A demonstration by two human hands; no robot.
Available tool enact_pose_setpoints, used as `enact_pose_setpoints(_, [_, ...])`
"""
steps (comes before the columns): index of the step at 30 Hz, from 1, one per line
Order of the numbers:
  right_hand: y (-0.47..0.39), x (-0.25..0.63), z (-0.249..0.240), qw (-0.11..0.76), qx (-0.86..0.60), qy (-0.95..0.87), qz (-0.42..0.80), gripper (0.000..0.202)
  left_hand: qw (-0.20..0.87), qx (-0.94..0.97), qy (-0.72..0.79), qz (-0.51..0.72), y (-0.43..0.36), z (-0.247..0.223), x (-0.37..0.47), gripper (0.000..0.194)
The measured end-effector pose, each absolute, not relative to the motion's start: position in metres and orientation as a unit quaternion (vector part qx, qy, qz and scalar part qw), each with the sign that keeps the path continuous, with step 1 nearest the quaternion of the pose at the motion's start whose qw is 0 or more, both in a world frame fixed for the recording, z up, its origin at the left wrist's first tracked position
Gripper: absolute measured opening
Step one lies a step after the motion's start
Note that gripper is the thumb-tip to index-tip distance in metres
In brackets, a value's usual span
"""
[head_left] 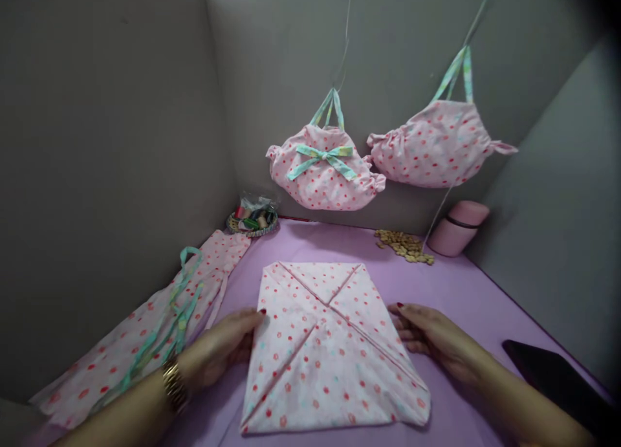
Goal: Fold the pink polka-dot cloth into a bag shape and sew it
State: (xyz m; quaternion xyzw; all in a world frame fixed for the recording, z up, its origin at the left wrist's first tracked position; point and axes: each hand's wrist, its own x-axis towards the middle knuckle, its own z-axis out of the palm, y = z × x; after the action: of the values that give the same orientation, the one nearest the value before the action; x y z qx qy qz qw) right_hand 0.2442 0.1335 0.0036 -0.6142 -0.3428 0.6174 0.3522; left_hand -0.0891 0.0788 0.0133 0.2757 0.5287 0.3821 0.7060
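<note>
A folded pink cloth [334, 369] with red and pink dots lies flat before me, its flaps folded in envelope-like so their edges form diagonal lines. My left hand [228, 340], with a gold watch band [174, 383] on the wrist, is at the cloth's left edge. Its thumb tip overlaps that edge and its other fingers are partly hidden below the thumb. Beside the right edge is my right hand [431, 334], fingers stretched out and apart, holding nothing. Whether its fingertips touch the cloth I cannot tell.
Two dotted pink fabric bags [325, 182] [436, 146] hang at the back. More dotted cloth with green straps [140, 317] lies left. Behind stand a basket of thread spools [252, 224], a pile of peanut-like pieces [405, 245] and a pink flask [458, 228]. A black phone-like object [553, 376] lies right.
</note>
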Motion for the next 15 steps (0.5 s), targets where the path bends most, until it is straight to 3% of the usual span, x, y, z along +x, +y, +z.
enact_pose_setpoints(7, [0.05,0.246,0.001,0.275,-0.574,-0.38,0.671,0.035,0.752,0.296,0.519,0.279,0.021,0.003,-0.085,0.046])
enact_pose_setpoints(15, [0.023,0.237,0.006,0.318,-0.58,-0.411,0.627,0.061,0.691,0.381,0.53,0.31,0.02,0.007,-0.091,0.052])
